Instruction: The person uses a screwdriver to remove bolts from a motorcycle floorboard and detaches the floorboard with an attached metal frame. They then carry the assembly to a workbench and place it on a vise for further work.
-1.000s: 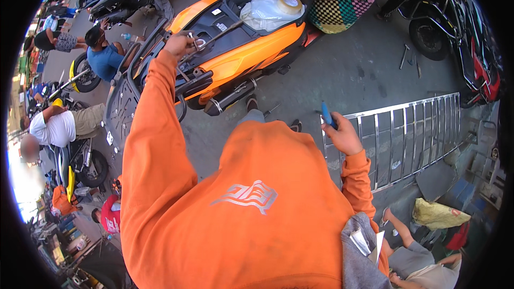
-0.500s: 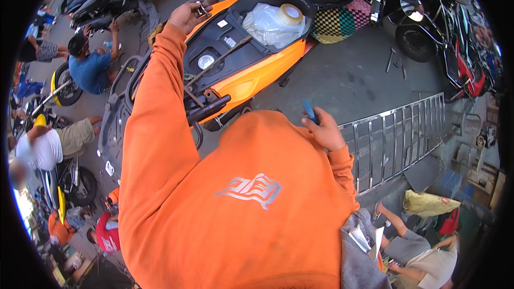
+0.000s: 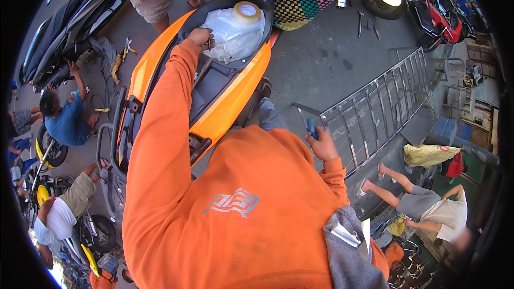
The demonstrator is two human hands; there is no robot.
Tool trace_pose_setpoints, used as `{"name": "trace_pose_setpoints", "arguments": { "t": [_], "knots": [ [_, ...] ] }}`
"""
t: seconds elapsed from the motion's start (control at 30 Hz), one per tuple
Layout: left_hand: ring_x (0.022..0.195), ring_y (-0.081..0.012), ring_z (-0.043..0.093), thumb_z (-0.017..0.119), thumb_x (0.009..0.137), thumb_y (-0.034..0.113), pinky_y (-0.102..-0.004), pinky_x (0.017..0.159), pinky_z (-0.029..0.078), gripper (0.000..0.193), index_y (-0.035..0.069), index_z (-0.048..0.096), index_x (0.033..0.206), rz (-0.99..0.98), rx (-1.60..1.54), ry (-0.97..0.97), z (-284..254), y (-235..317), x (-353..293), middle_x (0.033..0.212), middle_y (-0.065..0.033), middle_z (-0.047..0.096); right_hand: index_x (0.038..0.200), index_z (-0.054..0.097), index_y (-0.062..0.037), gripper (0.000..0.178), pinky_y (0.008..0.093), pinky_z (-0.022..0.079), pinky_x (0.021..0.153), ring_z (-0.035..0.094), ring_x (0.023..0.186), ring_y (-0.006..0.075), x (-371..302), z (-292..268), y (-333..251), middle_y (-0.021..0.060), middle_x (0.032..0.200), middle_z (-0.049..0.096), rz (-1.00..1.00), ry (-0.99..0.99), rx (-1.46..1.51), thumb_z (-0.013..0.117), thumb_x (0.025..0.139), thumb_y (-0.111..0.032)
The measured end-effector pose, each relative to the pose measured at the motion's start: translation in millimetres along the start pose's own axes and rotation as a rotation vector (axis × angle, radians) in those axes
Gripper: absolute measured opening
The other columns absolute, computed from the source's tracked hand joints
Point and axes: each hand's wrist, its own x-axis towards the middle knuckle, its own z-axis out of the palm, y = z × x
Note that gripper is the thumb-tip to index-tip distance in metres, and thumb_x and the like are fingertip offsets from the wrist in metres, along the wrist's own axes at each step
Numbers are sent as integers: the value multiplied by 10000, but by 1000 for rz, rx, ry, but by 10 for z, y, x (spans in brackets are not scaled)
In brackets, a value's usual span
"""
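I count two hands of mine, each closed on one thing. My left hand (image 3: 200, 37) pinches one small metal piece (image 3: 209, 45) in bent fingers; most of it is covered, so I cannot tell its kind. My right hand (image 3: 324, 145) wraps around one blue-handled tool (image 3: 311, 127), and its blue end pokes out past my thumb, away from my body.

Ahead of me is one orange scooter (image 3: 234, 93) with one open storage compartment (image 3: 269, 10). Inside that sit one whitish plastic bag (image 3: 225, 33) and, on top of it, one roll of tape (image 3: 247, 13). The metal piece lies at my left fingertips, on the side facing the bag and just beside it; whether it touches, I cannot tell. The blue-handled tool is well apart from the scooter's compartment, near the end of one ladder-like metal frame (image 3: 370, 99) at my right.

Farther off, three tools lie on the floor, one of them a hammer (image 3: 360, 24), and one checkered mat (image 3: 305, 8) shows beyond the compartment
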Motion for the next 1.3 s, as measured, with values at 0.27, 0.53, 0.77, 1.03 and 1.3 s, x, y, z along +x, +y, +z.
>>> {"name": "trace_pose_setpoints", "arguments": {
  "t": [0.27,0.53,0.77,1.03,1.3],
  "knots": [
    [970,-257,669,601,857,168,-377,822,534,187,58,720,950,183,1907,-70,82,-550,1360,1073,-101,690,1038,590,23,336,401,472,706,618,773,363,905,-397,-142,217,819,633,-138,-91,103,659,846,-244],
    [1046,-374,633,616,762,62,-400,913,506,374,9,637,1132,-38,830,742,341,-1226,1594,1129,-235,645,961,572,16,277,397,455,632,586,672,332,1571,-1099,-217,188,733,603,-22,-103,-93,650,850,-226],
    [1063,-340,624,595,837,126,-377,883,517,404,-35,578,1208,-18,755,112,-17,-559,915,1175,-219,618,1022,579,30,292,429,479,662,633,756,392,2078,-1320,-787,221,757,617,-284,-256,-158,635,830,-183],
    [505,-68,524,611,918,228,-201,415,374,338,-6,622,1161,283,-13,528,-178,-13,-2642,619,-8,561,1287,486,3,374,265,509,625,625,695,137,1818,-642,-1994,62,820,634,-437,-924,339,563,943,-121],
    [527,-31,426,686,876,190,-217,481,329,281,-34,653,1042,328,-36,1332,-985,-1533,-4395,621,44,509,1192,619,-50,342,377,498,785,622,868,373,1197,1106,-2575,192,985,665,-1215,-748,-223,614,878,-185]
  ]
}}
